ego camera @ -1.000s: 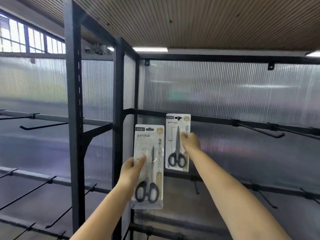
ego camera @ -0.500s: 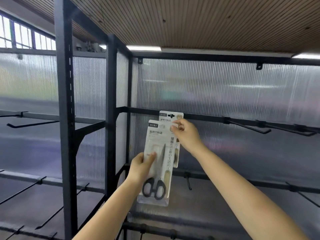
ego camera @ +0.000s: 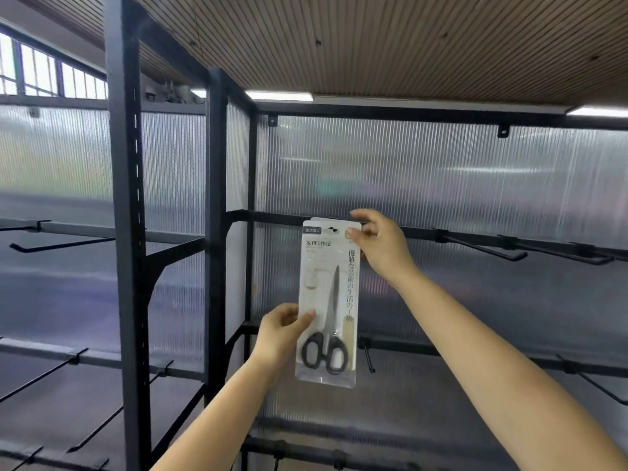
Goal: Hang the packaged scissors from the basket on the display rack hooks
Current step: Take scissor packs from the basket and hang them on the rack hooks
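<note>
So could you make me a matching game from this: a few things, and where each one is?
Things:
1. left hand
2. right hand
3. scissors handles
4. bare hook

Places:
A. on the rail, right of the pack
B. pinching the pack's top corner
C. holding the pack's left edge
D. low inside the pack

Pairs: 1-C, 2-B, 3-D, 4-A

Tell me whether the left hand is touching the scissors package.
Touching: the head view shows the left hand pinching the scissors package at its left edge.
</note>
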